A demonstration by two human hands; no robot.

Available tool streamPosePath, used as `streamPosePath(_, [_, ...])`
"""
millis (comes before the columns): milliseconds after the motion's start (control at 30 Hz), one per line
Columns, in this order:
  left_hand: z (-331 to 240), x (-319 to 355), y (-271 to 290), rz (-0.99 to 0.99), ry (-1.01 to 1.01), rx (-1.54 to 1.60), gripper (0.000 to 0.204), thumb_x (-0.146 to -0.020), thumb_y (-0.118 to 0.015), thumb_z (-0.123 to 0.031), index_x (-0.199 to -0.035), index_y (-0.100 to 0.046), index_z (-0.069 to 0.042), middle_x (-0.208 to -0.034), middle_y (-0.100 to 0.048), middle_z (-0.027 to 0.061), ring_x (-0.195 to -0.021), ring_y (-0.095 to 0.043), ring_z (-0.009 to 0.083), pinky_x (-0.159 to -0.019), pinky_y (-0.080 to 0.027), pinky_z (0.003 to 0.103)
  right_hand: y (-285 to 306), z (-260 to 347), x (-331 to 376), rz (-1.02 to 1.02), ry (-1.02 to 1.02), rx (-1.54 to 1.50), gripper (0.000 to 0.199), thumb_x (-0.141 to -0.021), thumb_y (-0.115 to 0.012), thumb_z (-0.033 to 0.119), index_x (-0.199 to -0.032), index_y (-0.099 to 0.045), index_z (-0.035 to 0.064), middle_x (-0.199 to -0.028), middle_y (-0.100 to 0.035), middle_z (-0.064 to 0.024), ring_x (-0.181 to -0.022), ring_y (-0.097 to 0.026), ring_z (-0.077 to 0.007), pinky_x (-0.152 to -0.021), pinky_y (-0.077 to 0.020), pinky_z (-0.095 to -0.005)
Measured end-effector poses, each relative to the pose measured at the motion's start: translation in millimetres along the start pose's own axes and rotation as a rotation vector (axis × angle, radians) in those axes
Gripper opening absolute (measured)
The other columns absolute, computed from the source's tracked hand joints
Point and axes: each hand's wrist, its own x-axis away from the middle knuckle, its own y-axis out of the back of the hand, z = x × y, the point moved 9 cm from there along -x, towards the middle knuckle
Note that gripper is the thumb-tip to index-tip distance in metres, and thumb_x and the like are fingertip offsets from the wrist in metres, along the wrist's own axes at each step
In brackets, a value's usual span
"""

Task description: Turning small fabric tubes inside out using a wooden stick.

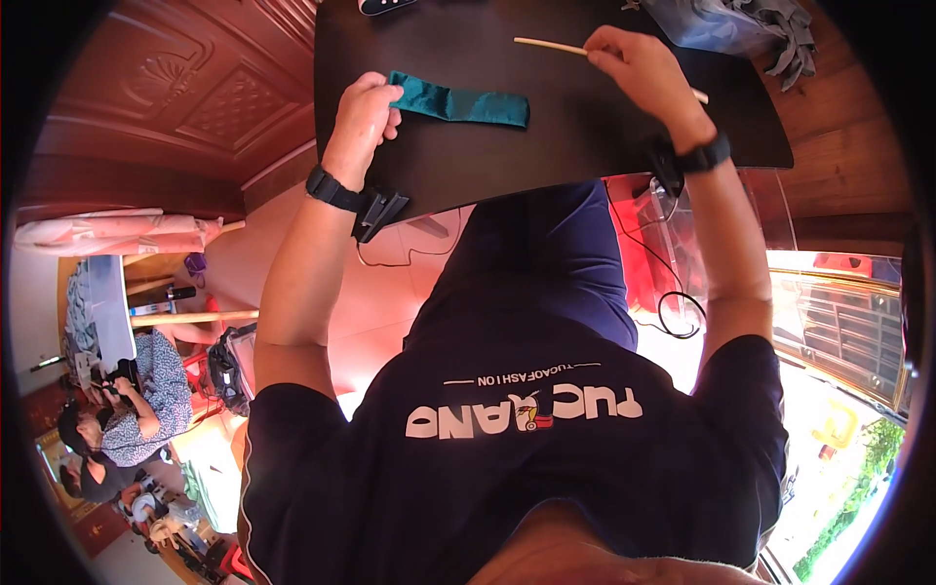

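Observation:
My left hand [367, 115] pinches the left end of a teal strip of shiny, velvet-like fabric [487, 107]. The strip lies flat across the dark tabletop, stretching to the right. In my right hand [639, 73] is a thin, pale wooden stick [549, 45], gripped between thumb and fingers. One tip points left over the table, above and right of the fabric; the other end shows past my wrist. The stick and the strip are apart. Each wrist wears a black strap with a dark device on it.
Grey cloth [790, 44] hangs over a clear plastic container [697, 24] at the table's far right. Part of a dark shoe [383, 5] shows at the far edge of the dark table [448, 171]. Cables dangle below. Several people sit at the left.

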Motion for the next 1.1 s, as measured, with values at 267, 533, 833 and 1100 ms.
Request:
streamPosePath(267, [-64,39,2,-0.104,-0.708,-0.752,0.038,-0.08,-0.058,-0.019,-0.112,-0.054,0.001,-0.113,-0.054,0.0174,-0.1,-0.054,0.029,-0.086,-0.044,0.038,-45,-69,-41,0.076,0.039,0.06,0.019,-0.085,-0.059,0.022,-0.099,-0.064,0.0097,-0.09,-0.064,-0.0081,-0.081,-0.062,-0.0235,-0.07,-0.0484,-0.0336])
streamPosePath(533, [-35,54,-45,0.368,-0.722,-1.035,0.055,-0.087,-0.053,-0.025,-0.137,-0.039,-0.007,-0.147,-0.027,0.0165,-0.138,-0.021,0.0309,-0.11,-0.022,0.039,-15,29,5,-0.157,0.066,-0.205,0.022,-0.084,-0.059,0.018,-0.103,-0.063,0.0071,-0.095,-0.064,-0.0088,-0.085,-0.063,-0.0253,-0.074,-0.049,-0.0335])
streamPosePath(833, [-27,49,-45,0.462,-0.637,-1.058,0.057,-0.084,-0.056,-0.028,-0.133,-0.043,-0.004,-0.145,-0.029,0.0213,-0.136,-0.025,0.0347,-0.109,-0.026,0.041,-31,93,34,-0.107,0.292,-0.11,0.027,-0.078,-0.06,0.011,-0.105,-0.064,0.0103,-0.109,-0.06,-0.0074,-0.101,-0.057,-0.0272,-0.083,-0.0472,-0.0367])
streamPosePath(1100, [-26,66,-33,0.499,-0.585,-1.024,0.057,-0.078,-0.06,-0.021,-0.13,-0.046,-0.003,-0.143,-0.032,0.0204,-0.135,-0.027,0.0349,-0.11,-0.025,0.04,-56,135,100,0.023,0.333,-0.062,0.034,-0.072,-0.065,0.008,-0.106,-0.062,0.0054,-0.118,-0.055,-0.0112,-0.11,-0.051,-0.028,-0.091,-0.0438,-0.0374])
